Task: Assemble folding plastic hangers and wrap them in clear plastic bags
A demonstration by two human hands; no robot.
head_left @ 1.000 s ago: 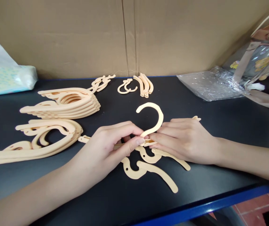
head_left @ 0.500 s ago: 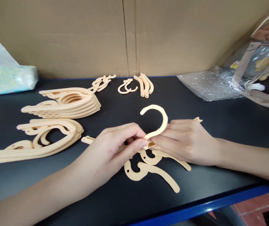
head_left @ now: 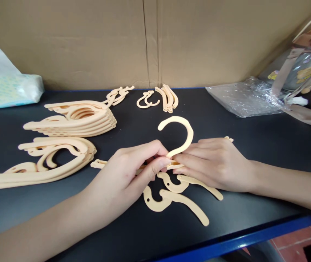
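Observation:
A cream plastic hanger lies flat across the middle of the black table (head_left: 253, 145), its hook (head_left: 180, 133) curving up between my hands. My left hand (head_left: 128, 171) pinches the hanger at the base of the hook, thumb and fingers closed on it. My right hand (head_left: 212, 163) grips the same spot from the right, fingers closed over the hanger's right arm, whose tip (head_left: 228, 138) shows past the knuckles. Two loose hanger arm pieces (head_left: 177, 198) rest on the table just below my hands.
Two stacks of assembled hangers lie at the left, the upper stack (head_left: 73, 120) and the lower stack (head_left: 43, 163). Loose hooks and parts (head_left: 155, 98) sit by the cardboard wall. A clear plastic bag (head_left: 245, 96) lies at the right, a tissue pack (head_left: 5, 91) at the far left.
Both hands kept their pinch on the hanger and shifted only slightly; the hook wobbled right and back a little. Nothing else on the table moved.

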